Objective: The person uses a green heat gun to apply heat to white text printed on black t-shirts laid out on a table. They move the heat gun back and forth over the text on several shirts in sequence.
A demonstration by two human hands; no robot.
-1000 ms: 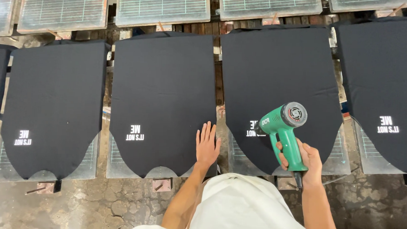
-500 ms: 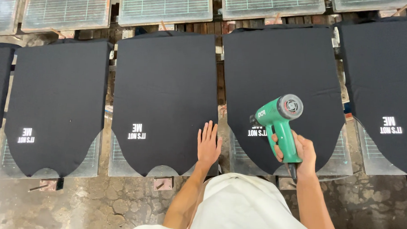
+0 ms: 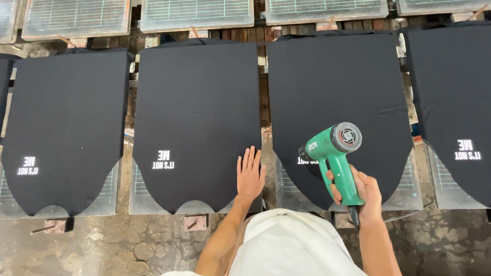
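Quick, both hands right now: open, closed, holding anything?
Left hand: open, flat on the black garment, holding nothing.
Right hand: closed around the green heat gun handle.

Soft, even light fills the scene, bright enough to read detail everywhere, with no single strong source showing. Shadows are faint: a thin dark edge under the left hand (image 3: 250, 179) on the middle shirt (image 3: 197, 120), and a small one beneath the heat gun (image 3: 334, 157). The black cloth swallows light and shows little texture beyond a few creases. The glassy screens (image 3: 195, 8) above the shirts carry a pale, milky sheen. Focus is sharp throughout, without motion blur. Straight edges bow slightly toward the frame corners.
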